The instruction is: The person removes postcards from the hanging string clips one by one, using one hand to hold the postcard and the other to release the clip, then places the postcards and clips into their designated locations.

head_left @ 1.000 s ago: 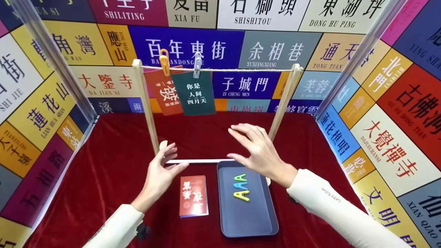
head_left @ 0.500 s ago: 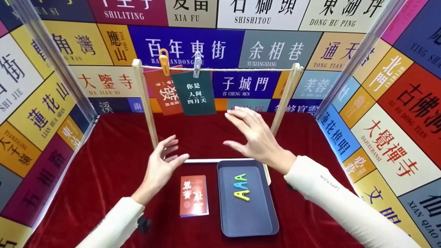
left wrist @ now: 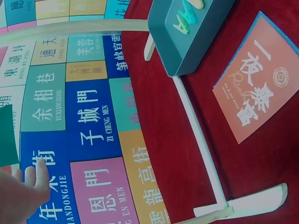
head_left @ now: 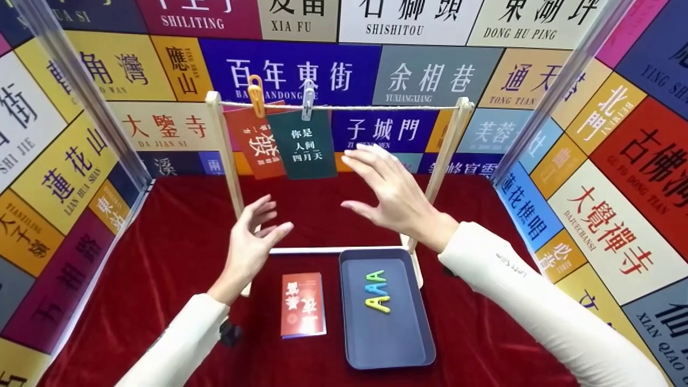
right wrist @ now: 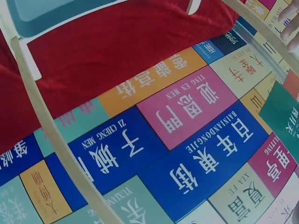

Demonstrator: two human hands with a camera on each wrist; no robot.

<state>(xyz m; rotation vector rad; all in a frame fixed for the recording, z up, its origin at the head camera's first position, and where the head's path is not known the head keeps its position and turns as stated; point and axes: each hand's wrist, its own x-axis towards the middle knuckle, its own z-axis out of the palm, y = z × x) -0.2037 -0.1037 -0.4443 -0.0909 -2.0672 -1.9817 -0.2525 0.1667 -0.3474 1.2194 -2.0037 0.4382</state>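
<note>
Right, both our hands are up in the air in front of the wooden rack [head_left: 228,161], holding nothing. Our right hand [head_left: 395,196] is spread wide, fingers straight, fingertips just beside the lower right corner of the dark green card [head_left: 302,144] — near it, we cannot tell if it touches. Our left hand [head_left: 251,246] is relaxed and spread too, palm turned inward, lower and to the left of that card, near the rack's left post.

Green card hangs from the string [head_left: 376,108] across the top of the rack, held by a white clip [head_left: 307,100]. Just left of it and partly behind it, a red card [head_left: 252,142] hangs from an orange clip [head_left: 257,95]. Rest of the string to the right is bare.

Below, on the red cloth [head_left: 177,236], a red booklet [head_left: 302,304] lies flat — also seen in the left wrist view [left wrist: 261,79]. Just beside it on the right sits a dark blue tray [head_left: 408,344] with three coloured clips [head_left: 377,291] in it, green, blue and yellow. Tray touches or nearly touches the rack's base bar [head_left: 306,250]. Walls around are covered in coloured sign panels [head_left: 301,70].
</note>
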